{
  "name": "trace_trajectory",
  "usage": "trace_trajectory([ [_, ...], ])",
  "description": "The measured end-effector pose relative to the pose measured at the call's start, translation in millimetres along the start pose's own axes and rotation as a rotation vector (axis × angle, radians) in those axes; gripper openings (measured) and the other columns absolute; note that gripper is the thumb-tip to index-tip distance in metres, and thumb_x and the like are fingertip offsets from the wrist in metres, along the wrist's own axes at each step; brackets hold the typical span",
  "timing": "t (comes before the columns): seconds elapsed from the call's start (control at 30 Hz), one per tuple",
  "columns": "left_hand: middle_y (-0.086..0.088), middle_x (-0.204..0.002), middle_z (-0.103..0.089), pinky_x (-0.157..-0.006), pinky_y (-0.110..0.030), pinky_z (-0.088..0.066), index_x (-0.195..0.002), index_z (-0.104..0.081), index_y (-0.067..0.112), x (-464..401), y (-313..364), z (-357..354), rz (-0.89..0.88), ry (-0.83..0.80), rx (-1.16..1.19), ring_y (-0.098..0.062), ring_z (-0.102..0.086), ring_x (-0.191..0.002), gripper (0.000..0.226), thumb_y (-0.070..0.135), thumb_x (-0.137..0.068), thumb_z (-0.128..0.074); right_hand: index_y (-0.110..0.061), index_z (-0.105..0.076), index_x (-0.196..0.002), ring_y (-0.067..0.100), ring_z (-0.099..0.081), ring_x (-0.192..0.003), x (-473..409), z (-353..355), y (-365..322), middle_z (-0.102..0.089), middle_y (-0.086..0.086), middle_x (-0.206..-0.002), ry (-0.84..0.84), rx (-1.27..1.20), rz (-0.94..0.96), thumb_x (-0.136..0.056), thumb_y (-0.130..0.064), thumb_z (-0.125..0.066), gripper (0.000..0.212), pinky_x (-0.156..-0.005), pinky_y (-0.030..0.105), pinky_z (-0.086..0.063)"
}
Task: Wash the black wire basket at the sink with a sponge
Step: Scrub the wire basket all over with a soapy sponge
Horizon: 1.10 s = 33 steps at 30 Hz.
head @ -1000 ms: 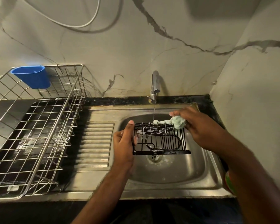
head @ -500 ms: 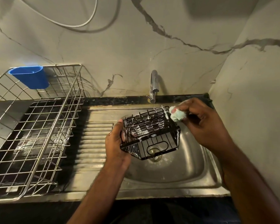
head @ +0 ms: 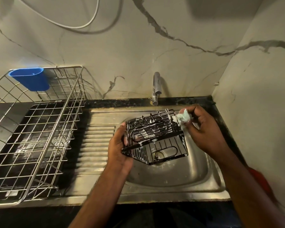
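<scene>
Tipped over since a second ago, the black wire basket [head: 155, 137] no longer shows one flat face to the camera — it now hangs corner-down, open mouth turned toward the person, above the drain of the sink [head: 179, 178]. Left of the bowl, on the draining side, stands the steel dish rack [head: 39, 129] with a blue cup [head: 30, 79] hooked at its far left corner. A thin stream falls from the tap [head: 156, 86] at the sink's back edge onto the basket's upper wires, which carry streaks of foam. The left hand [head: 118, 150] is closed round the basket's left edge, thumb inside the wires. The right hand [head: 202, 129] pinches the pale green sponge [head: 183, 118] at the basket's far right corner, touching the wires. That puts the sponge hand nearer the unscrubbed right wall; the basket's long axis runs left to right — so strokes would likely go along it. No writing is readable.
</scene>
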<state>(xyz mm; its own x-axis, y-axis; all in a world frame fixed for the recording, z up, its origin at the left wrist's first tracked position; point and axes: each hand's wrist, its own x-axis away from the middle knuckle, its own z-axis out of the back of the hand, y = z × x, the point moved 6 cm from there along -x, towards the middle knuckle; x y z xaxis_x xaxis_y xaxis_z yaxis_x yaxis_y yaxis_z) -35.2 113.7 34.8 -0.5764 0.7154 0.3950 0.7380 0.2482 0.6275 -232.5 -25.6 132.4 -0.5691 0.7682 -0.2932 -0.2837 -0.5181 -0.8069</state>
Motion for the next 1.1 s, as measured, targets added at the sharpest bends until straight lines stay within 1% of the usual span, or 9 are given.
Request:
trace_trajectory([
  [0.13,-0.003,-0.073,-0.075,-0.049,-0.025,-0.057,-0.102,-0.068,0.004,7.3,0.2,-14.7,0.016,-0.077,0.003,-0.013,-0.07,-0.055,0.032,0.026,-0.079,-0.068,-0.026,-0.062,-0.108,0.002,-0.065,-0.095,-0.4,5.6,-16.7,-0.068,-0.013,-0.102,0.173,-0.138,0.032,-0.093,-0.011,-0.066,0.022,-0.078,0.015,-0.05],
  [0.27,-0.008,-0.089,-0.076,-0.055,-0.027,-0.058,-0.111,-0.068,0.002,10.6,2.4,-19.8,-0.02,-0.073,-0.005,-0.017,-0.074,-0.067,0.039,0.027,-0.081,-0.068,-0.029,-0.062,-0.107,0.006,-0.066,-0.1,1.6,5.0,-30.6,-0.068,-0.015,-0.103,0.206,-0.127,0.137,-0.09,-0.003,-0.066,0.031,-0.084,0.02,-0.053],
  [0.33,-0.005,-0.076,-0.075,-0.051,-0.025,-0.057,-0.093,-0.074,0.004,10.1,2.0,-17.4,-0.008,-0.048,0.014,-0.014,-0.072,-0.057,0.022,0.024,-0.087,-0.066,-0.032,-0.062,-0.106,0.006,-0.065,-0.102,2.9,3.5,-21.2,-0.066,-0.016,-0.105,0.166,-0.037,0.145,-0.089,-0.003,-0.066,0.033,-0.084,0.022,-0.054],
  [0.4,0.0,-0.058,-0.07,-0.05,-0.026,-0.058,-0.06,-0.075,0.015,7.0,2.5,-11.2,-0.006,-0.006,0.058,-0.009,-0.067,-0.047,0.035,0.022,-0.092,-0.062,-0.035,-0.063,-0.104,0.008,-0.064,-0.104,3.6,1.5,-2.1,-0.065,-0.015,-0.107,0.108,0.047,0.116,-0.087,0.002,-0.067,0.041,-0.086,0.029,-0.055],
  [0.47,0.003,-0.056,-0.069,-0.055,-0.029,-0.059,-0.051,-0.072,0.018,7.7,7.1,-11.5,-0.005,-0.004,0.09,-0.01,-0.069,-0.051,0.036,0.027,-0.085,-0.065,-0.037,-0.063,-0.101,0.007,-0.064,-0.103,6.1,-0.5,17.5,-0.066,-0.013,-0.108,0.066,0.099,0.044,-0.086,0.003,-0.069,0.043,-0.087,0.035,-0.056],
  [0.63,0.003,-0.057,-0.068,-0.048,-0.025,-0.054,-0.059,-0.069,0.016,5.3,11.1,-7.7,0.022,0.023,0.158,-0.018,-0.068,-0.061,0.019,0.028,-0.074,-0.068,-0.027,-0.059,-0.109,-0.004,-0.061,-0.085,4.9,-11.8,23.2,-0.064,-0.007,-0.101,-0.08,-0.048,-0.156,-0.094,-0.006,-0.061,0.025,-0.073,0.016,-0.054],
  [0.8,0.003,-0.059,-0.061,-0.055,-0.034,-0.059,-0.076,-0.055,0.017,-1.7,10.0,-1.6,0.057,0.048,0.171,-0.015,-0.063,-0.056,0.024,0.034,-0.088,-0.068,-0.027,-0.06,-0.114,0.002,-0.064,-0.084,3.6,-15.7,24.5,-0.07,-0.002,-0.098,-0.19,-0.221,-0.331,-0.098,-0.008,-0.056,0.024,-0.068,0.017,-0.05],
  [0.9,-0.004,-0.078,-0.067,-0.081,-0.046,-0.059,-0.086,-0.061,0.014,-3.2,13.5,0.3,0.029,0.065,0.151,-0.019,-0.067,-0.067,0.044,0.058,-0.09,-0.06,-0.026,-0.063,-0.116,0.012,-0.067,-0.093,2.8,-17.1,27.2,-0.072,0.001,-0.102,-0.117,-0.36,-0.433,-0.099,-0.009,-0.056,0.025,-0.07,0.018,-0.052],
  [1.1,-0.012,-0.119,-0.064,-0.086,-0.04,-0.049,-0.117,-0.058,0.017,1.3,15.9,4.5,-0.084,0.313,-0.064,-0.022,-0.066,-0.097,0.059,0.066,-0.102,-0.028,-0.02,-0.062,-0.117,0.008,-0.063,-0.089,5.9,-20.5,22.9,-0.071,0.0,-0.102,0.014,-0.356,-0.516,-0.097,-0.005,-0.057,0.026,-0.074,0.023,-0.047],
])
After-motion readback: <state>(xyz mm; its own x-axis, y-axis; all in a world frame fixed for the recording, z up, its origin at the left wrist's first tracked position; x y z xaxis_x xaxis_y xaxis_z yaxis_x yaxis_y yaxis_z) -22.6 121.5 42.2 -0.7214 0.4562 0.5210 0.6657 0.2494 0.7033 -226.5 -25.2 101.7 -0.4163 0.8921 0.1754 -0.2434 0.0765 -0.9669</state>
